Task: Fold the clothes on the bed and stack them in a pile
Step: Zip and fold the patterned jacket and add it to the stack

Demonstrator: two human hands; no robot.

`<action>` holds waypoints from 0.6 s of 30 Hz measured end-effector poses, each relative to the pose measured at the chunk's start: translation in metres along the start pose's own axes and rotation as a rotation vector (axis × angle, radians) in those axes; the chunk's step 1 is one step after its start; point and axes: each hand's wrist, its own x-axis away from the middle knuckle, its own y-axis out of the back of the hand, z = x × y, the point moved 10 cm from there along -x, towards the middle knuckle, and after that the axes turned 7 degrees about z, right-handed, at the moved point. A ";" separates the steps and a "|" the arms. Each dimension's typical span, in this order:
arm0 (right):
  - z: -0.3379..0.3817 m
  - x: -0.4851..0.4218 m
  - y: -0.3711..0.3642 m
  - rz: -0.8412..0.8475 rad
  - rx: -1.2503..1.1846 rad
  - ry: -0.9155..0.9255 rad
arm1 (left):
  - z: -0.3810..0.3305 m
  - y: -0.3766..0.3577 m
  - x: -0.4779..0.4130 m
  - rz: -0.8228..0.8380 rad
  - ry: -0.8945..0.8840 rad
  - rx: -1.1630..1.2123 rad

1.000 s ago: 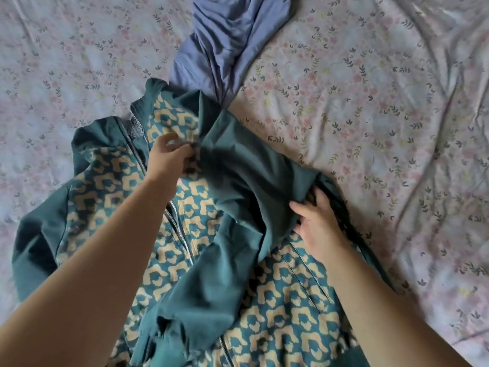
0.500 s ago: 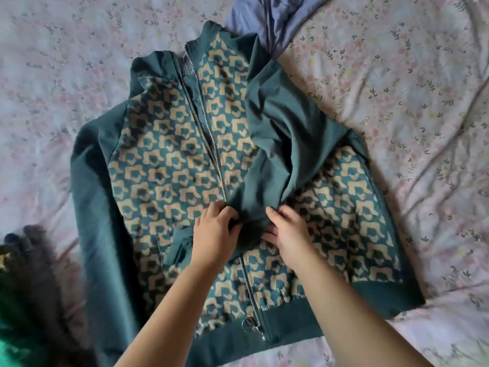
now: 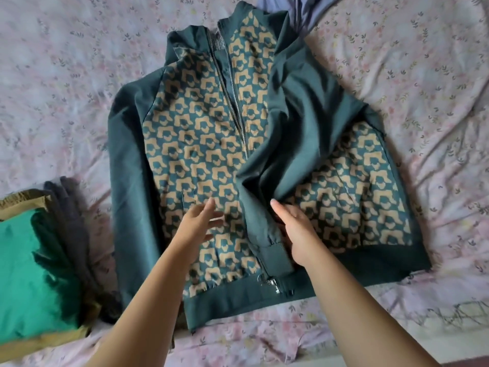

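Note:
A dark green zip jacket point(image 3: 190, 144) with a tan pattern lies front up on the bed, collar away from me. Its right sleeve point(image 3: 299, 123) is folded diagonally across the chest, the ribbed cuff point(image 3: 275, 260) near the bottom zip. My right hand point(image 3: 296, 231) rests flat against that sleeve just above the cuff. My left hand point(image 3: 198, 223) hovers over the patterned front, fingers spread, holding nothing. A pile of folded clothes point(image 3: 31, 274) with a bright green piece on top sits at the left.
A crumpled blue-grey garment point(image 3: 296, 9) lies beyond the collar at the top edge. The floral bedsheet point(image 3: 410, 62) stretches wrinkled all around. The bed's near edge point(image 3: 397, 348) runs along the bottom right.
The sleeve now lies further down across the jacket front, its cuff near the hem. My left hand has let go and opened; my right hand slid down along the sleeve. The view has pulled back.

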 end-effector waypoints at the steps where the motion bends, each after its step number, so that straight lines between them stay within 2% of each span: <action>1: -0.006 0.000 -0.002 -0.003 -0.001 -0.005 | 0.000 -0.007 0.006 0.042 -0.020 -0.027; 3: -0.019 0.004 -0.014 0.044 -0.065 -0.055 | 0.001 -0.025 0.015 0.117 -0.033 -0.083; 5: -0.028 0.012 -0.035 0.185 -0.079 -0.105 | 0.002 -0.037 0.018 0.147 -0.027 -0.036; 8: -0.032 0.024 -0.054 0.337 -0.006 -0.122 | 0.002 -0.035 0.017 0.111 -0.051 0.035; 9: -0.033 0.025 -0.053 0.319 -0.011 -0.111 | 0.002 -0.026 0.015 0.057 -0.062 -0.005; 11: -0.031 0.020 -0.036 0.156 0.006 -0.062 | 0.014 -0.006 0.014 -0.008 -0.024 0.012; 14: -0.024 0.016 -0.010 -0.108 0.006 0.007 | 0.041 0.011 0.019 0.054 0.109 0.199; 16: -0.026 0.012 -0.013 -0.114 -0.111 -0.015 | 0.051 0.019 0.023 0.113 0.131 0.232; 18: -0.022 0.008 -0.035 0.052 -0.330 -0.012 | 0.057 0.026 0.027 0.169 0.110 0.291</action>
